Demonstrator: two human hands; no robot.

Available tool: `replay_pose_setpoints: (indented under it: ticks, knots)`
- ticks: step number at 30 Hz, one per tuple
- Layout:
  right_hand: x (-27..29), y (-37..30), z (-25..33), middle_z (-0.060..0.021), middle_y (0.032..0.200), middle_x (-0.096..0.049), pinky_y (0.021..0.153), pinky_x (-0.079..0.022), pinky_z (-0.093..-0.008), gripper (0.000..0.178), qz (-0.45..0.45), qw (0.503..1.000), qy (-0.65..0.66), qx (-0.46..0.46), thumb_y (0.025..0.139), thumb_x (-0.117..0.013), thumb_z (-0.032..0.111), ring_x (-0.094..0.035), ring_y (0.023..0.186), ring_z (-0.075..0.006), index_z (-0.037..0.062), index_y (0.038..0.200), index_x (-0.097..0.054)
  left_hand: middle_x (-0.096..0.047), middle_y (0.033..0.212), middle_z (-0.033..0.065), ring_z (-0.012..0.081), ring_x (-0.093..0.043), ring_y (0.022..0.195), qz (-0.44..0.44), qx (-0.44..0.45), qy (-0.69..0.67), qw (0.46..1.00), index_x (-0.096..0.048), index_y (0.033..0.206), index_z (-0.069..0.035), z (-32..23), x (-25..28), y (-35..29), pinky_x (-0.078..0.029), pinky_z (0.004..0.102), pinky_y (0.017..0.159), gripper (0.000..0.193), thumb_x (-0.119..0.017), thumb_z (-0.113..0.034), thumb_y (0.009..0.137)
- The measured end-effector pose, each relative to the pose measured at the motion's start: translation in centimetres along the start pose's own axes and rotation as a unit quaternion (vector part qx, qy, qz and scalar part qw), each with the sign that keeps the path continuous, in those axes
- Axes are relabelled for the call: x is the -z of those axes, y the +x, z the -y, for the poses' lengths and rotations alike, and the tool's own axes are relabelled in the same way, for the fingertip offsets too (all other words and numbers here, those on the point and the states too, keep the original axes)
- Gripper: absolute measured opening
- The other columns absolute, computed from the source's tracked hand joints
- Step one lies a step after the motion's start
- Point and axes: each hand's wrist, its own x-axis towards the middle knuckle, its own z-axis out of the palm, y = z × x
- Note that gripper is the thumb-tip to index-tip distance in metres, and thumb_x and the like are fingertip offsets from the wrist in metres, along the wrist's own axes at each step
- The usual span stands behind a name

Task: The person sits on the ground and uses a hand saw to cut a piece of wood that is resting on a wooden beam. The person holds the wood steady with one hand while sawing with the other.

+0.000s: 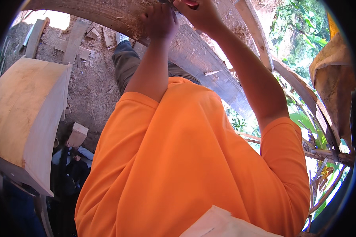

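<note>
Both my hands are together at the top edge of the picture, over a thick wooden beam (pixel 103 12) strewn with shavings. My left hand (pixel 160 21) is bent down at the wood, its fingers curled beside a small dark piece that the picture edge cuts off. Just to its right, my right hand (pixel 199 15) is closed around something with a red part (pixel 192 4); the rest of it lies out of the picture. A grey, worn plank (pixel 197 55) runs below my wrists, slanting down to the right, with a loose splinter (pixel 213 72) on it.
A large pale wooden piece (pixel 27 106) stands at the left. Boards and offcuts (pixel 73 41) litter the dirt ground. A wooden block (pixel 77 134) is near a person at lower left. Brown cloth (pixel 334 79) hangs right, beside rough poles and green plants.
</note>
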Motion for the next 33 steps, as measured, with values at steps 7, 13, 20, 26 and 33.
replay_pose_setpoints:
  ticks: [7, 13, 20, 26, 33]
  knots:
    - [3.4, -8.1, 1.9, -0.0168, 0.132, -0.068, 0.106, -0.049, -0.0292, 0.033, -0.036, 0.981, 0.188, 0.012, 0.103, -0.062, 0.003, -0.063, 0.124, -0.0173, -0.0056, 0.134, -0.059, -0.063, 0.094, 0.0076, 0.0328, -0.06, 0.095, 0.014, -0.007, 0.042, 0.999, -0.057, 0.093, -0.013, -0.2, 0.0, 0.2, -0.04, 0.0529, 0.079, 0.017, -0.06, -0.029, 0.092]
    - [13.2, -14.5, 7.5, -0.0162, 0.125, -0.062, 0.097, -0.046, -0.0281, 0.032, -0.017, 0.957, 0.26, 0.129, 0.103, -0.058, 0.003, -0.058, 0.115, -0.0184, -0.0076, 0.134, -0.057, -0.063, 0.099, 0.0134, 0.0369, -0.059, 0.099, 0.041, -0.038, -0.02, 0.998, -0.059, 0.097, -0.009, 0.8, 0.6, 0.4, -0.044, 0.0548, 0.085, 0.025, -0.055, -0.033, 0.1]
    - [17.7, -29.0, 6.4, 0.0027, 0.061, -0.05, 0.047, -0.034, -0.0223, 0.04, -0.264, 0.924, 0.274, -0.034, 0.104, -0.064, 0.025, -0.043, 0.051, -0.0039, 0.0008, 0.135, -0.064, -0.055, 0.126, 0.0125, 0.033, -0.05, 0.123, 0.207, -0.185, 0.032, 0.96, -0.057, 0.122, -0.011, 1.7, 6.4, 0.1, -0.04, 0.0532, 0.102, 0.062, -0.076, -0.056, 0.083]
    - [15.4, -35.0, 4.0, 0.0033, 0.063, -0.049, 0.047, -0.033, -0.0206, 0.042, -0.356, 0.884, 0.293, -0.077, 0.105, -0.06, 0.023, -0.041, 0.051, -0.0034, 0.0007, 0.14, -0.06, -0.064, 0.114, 0.0137, 0.0321, -0.062, 0.107, 0.336, -0.079, -0.009, 0.938, -0.051, 0.121, -0.012, -0.8, 9.0, 0.7, -0.051, 0.0484, 0.091, 0.064, -0.09, -0.032, 0.074]
    - [14.0, -38.2, 2.5, 0.0046, 0.061, -0.047, 0.045, -0.031, -0.0211, 0.04, -0.396, 0.854, 0.328, -0.082, 0.105, -0.06, 0.021, -0.04, 0.05, -0.003, -0.0004, 0.138, -0.061, -0.063, 0.108, 0.0162, 0.0352, -0.063, 0.099, 0.36, -0.157, -0.101, 0.914, -0.053, 0.11, -0.005, -0.3, 8.9, 0.0, -0.051, 0.0492, 0.086, 0.047, -0.085, -0.022, 0.079]
